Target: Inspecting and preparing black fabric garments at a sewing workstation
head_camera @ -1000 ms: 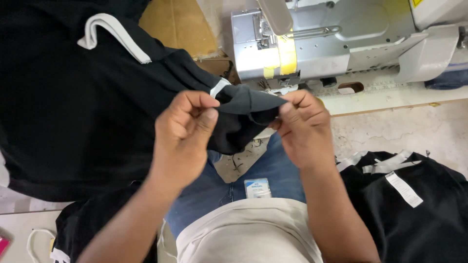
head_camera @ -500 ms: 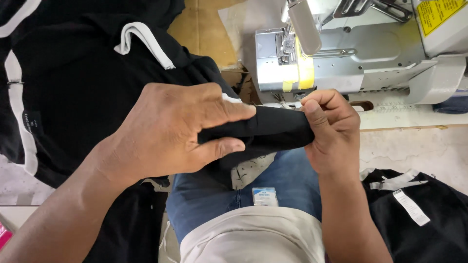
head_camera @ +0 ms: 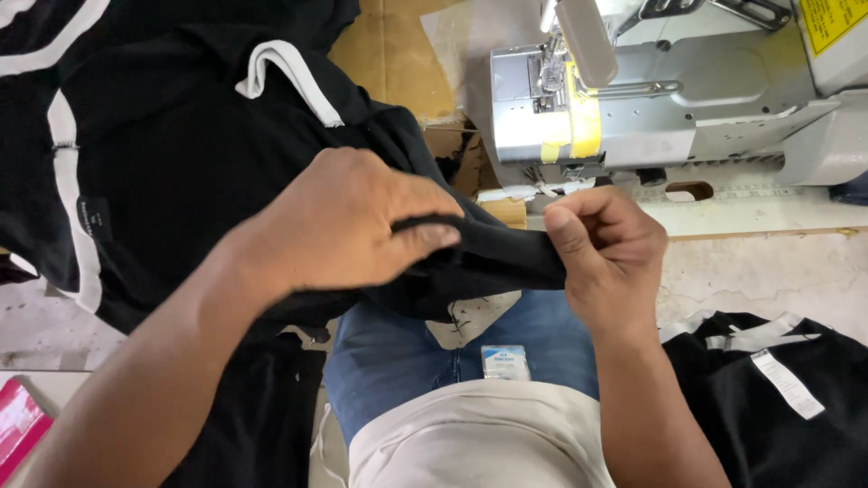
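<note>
Head view, looking down over the lap: left hand (head_camera: 348, 221) sits just left of centre, fingers curled flat over a fold of black garment (head_camera: 181, 172), thumb tucked beneath so the cloth edge is pinched between thumb and fingers. Right hand (head_camera: 610, 248) lies at about 3 o'clock from the left one, closed to a loose fist, thumb and forefinger clamped on the far end of the same fold. Between the two hands the fabric runs as a taut dark band, level, directly above the knees. Bulk of the garment spreads away to 9 and 10 o'clock, draped over the work surface; a white drawstring or tape strip (head_camera: 289, 77) lies on it at 11 o'clock from the left hand, and a white stripe runs down its left edge. Sewing machine (head_camera: 651, 99), grey metal with yellow tape round its arm, stands at 1 o'clock from the right hand, near but apart from it. Blue jeans (head_camera: 398, 361) show below the stretched fold at 6 o'clock. Second pile of black cloth with white labels (head_camera: 768, 389) rests at 4 o'clock. Pink object (head_camera: 18, 425) at far 8 o'clock, partly cut off.
</note>
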